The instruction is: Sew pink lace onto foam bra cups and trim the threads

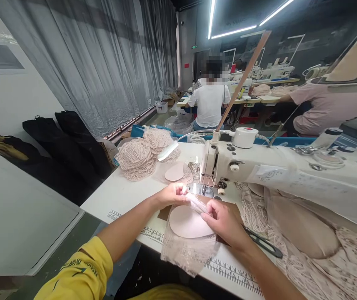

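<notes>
The lace panel (188, 255) was located at the front edge of the tabletop (128, 196), just in front of the sewing machine (278, 166), with its lower part hanging past that edge. Its upper border was bunched into a narrow fold, which was pinched between thumb and fingers by both the left hand (176, 195) and the right hand (223, 218). Uneven folding was judged the main risk: if one end were pulled harder than the other, the open netting could be stretched out of shape. If the hanging part were dragged against the front edge, the oval pad (189, 223) could be shifted or creased; whether the pad was fastened to the lace could not be determined. Snagging was considered possible at the dark slotted tool (264, 243) beside the right hand, and pinched fingertips if the metal foot (203, 190) were approached carelessly. The lace was thin, see-through and web-patterned; the pad was smooth, pale and egg-shaped. Rounded, ragged-edged lace pieces were piled in a stack (136, 160) near the left edge of the tabletop. Toward the right side, a crumpled lace heap (353, 254) was spread. Ruler marks (153, 235) were printed along the white front edge.
</notes>
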The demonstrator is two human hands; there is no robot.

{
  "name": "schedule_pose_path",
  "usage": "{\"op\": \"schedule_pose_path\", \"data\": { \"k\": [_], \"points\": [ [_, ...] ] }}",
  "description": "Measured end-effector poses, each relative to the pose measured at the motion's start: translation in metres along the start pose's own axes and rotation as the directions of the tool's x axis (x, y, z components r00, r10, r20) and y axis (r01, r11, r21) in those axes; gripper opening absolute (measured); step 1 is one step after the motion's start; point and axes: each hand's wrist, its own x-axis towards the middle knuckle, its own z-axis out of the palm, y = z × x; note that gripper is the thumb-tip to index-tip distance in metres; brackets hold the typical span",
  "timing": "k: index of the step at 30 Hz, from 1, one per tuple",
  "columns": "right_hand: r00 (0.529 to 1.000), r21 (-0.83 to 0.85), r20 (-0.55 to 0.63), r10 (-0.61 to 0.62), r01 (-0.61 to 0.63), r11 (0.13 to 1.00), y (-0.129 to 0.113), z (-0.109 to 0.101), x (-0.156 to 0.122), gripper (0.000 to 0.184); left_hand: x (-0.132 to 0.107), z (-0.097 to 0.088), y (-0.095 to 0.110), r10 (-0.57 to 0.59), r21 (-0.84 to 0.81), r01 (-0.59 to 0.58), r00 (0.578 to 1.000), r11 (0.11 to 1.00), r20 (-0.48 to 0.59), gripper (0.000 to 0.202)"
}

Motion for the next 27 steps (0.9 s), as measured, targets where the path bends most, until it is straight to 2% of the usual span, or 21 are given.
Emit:
{"op": "schedule_pose_path", "data": {
  "k": [3, 6, 8, 11, 14, 17, 19, 23, 25, 27],
  "points": [
    [0.999, -0.012, 0.028, 0.042, -0.042, 0.999, 0.000, -0.001, 0.001, 0.020, 0.010, -0.012, -0.004, -0.018, 0.074, 0.017, 1.000, 0.997, 0.012, 0.045],
    [0.998, -0.053, 0.007, 0.065, -0.064, 0.997, 0.002, -0.001, 0.002, 0.018, 0.020, -0.014, -0.005, -0.042, 0.201, 0.032, 0.998, 0.979, 0.043, 0.030],
    [0.999, -0.104, -0.036, 0.003, -0.007, 0.995, 0.004, -0.001, 0.002, 0.015, 0.028, -0.012, -0.004, -0.049, 0.300, 0.024, 0.996, 0.954, 0.075, 0.025],
    [0.991, -0.272, -0.032, -0.134, 0.120, 0.955, 0.009, 0.002, 0.003, 0.019, 0.039, -0.008, 0.001, -0.035, 0.440, -0.013, 0.994, 0.898, 0.102, 0.023],
    [0.989, -0.443, -0.007, -0.145, 0.127, 0.887, 0.016, 0.007, 0.004, 0.021, 0.044, -0.009, 0.010, 0.023, 0.571, -0.038, 0.999, 0.820, 0.034, 0.018],
    [0.985, -0.495, -0.016, -0.172, 0.142, 0.857, 0.021, 0.012, 0.005, 0.023, 0.037, -0.007, 0.023, 0.114, 0.668, -0.037, 0.991, 0.743, -0.072, 0.018],
    [0.982, -0.515, -0.018, -0.188, 0.152, 0.843, 0.022, 0.013, 0.005, 0.023, 0.027, 0.000, 0.028, 0.166, 0.737, -0.086, 0.985, 0.670, -0.036, 0.018],
    [0.982, -0.556, -0.024, -0.185, 0.140, 0.819, 0.020, 0.013, 0.006, 0.025, 0.009, 0.022, 0.020, 0.196, 0.877, -0.273, 0.958, 0.395, 0.210, 0.021],
    [0.981, -0.574, -0.040, -0.190, 0.133, 0.808, 0.019, 0.012, 0.007, 0.026, 0.006, 0.028, 0.010, 0.210, 0.905, -0.299, 0.947, 0.303, 0.243, 0.026],
    [0.981, -0.589, -0.040, -0.189, 0.129, 0.798, 0.018, 0.011, 0.008, 0.029, 0.006, 0.028, 0.002, 0.219, 0.915, -0.306, 0.943, 0.263, 0.252, 0.031]
  ]
}}
